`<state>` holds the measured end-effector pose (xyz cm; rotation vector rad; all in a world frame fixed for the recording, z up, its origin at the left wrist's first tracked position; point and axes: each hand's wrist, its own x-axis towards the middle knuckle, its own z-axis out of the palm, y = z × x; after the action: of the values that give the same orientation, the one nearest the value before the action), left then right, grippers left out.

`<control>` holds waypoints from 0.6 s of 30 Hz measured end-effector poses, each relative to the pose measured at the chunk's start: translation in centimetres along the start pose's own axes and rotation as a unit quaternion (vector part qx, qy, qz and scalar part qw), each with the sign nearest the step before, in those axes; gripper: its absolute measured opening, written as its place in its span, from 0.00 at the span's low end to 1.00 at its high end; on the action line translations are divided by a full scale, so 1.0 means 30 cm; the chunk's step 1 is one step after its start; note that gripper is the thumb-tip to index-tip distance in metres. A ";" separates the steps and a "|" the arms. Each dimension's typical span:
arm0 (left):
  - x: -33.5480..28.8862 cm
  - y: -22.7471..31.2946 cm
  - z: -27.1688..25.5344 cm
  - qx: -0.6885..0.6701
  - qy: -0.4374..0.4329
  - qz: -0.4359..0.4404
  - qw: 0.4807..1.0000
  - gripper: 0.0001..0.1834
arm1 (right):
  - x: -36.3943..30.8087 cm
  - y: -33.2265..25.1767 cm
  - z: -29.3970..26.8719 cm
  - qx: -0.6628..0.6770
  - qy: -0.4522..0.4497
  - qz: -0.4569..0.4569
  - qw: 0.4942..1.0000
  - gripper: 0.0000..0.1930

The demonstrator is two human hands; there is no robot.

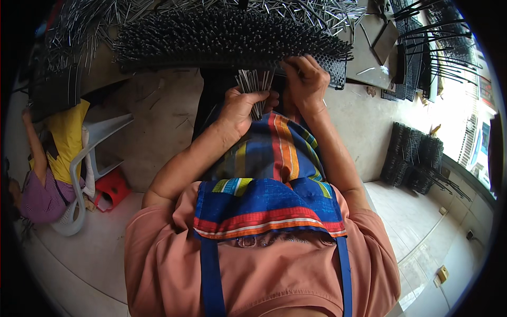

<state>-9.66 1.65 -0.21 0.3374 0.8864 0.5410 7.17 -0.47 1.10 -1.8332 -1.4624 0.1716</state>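
Observation:
In my left hand [238, 110] is a fanned bundle of thin metal rods [255, 80], gripped around its lower part above my lap. My right hand [309, 84] is raised beside the front edge of a long black perforated rack [336, 67], toward its right end. Its thumb and fingertips are pinched together; whatever lies between them is too small to make out. Dense rows of thin dark rods [227, 39] stand upright in the rack's holes. Below my hands, a striped blue apron [264, 203] covers my lap and chest.
Loose metal rods [296, 9] are heaped behind the rack. At the left, a person in purple [47, 198] sits on a white plastic chair [79, 211] near a red container [112, 191]. Black bundles [409, 156] stand on the floor at right, below dark perforated panels [412, 68].

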 end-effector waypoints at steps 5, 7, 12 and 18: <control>-0.001 0.003 0.008 0.001 -0.035 -0.004 0.999 0.11 | -0.041 -0.005 -0.017 0.211 -0.178 0.282 0.919 0.10; -0.001 -0.010 -0.005 0.012 -0.028 -0.022 0.999 0.12 | -0.048 0.002 0.013 0.110 -0.013 0.107 0.988 0.11; -0.012 -0.027 -0.028 -0.001 -0.001 -0.052 0.999 0.12 | 0.046 -0.040 0.041 -0.069 -0.013 -0.088 0.994 0.08; -0.020 -0.013 -0.046 -0.021 0.010 -0.052 0.998 0.11 | 0.059 0.001 0.039 -0.046 0.050 -0.086 0.994 0.06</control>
<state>-10.95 1.07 -0.83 0.2470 0.9055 0.4657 7.14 1.63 0.88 -1.7507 -1.5692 -0.0726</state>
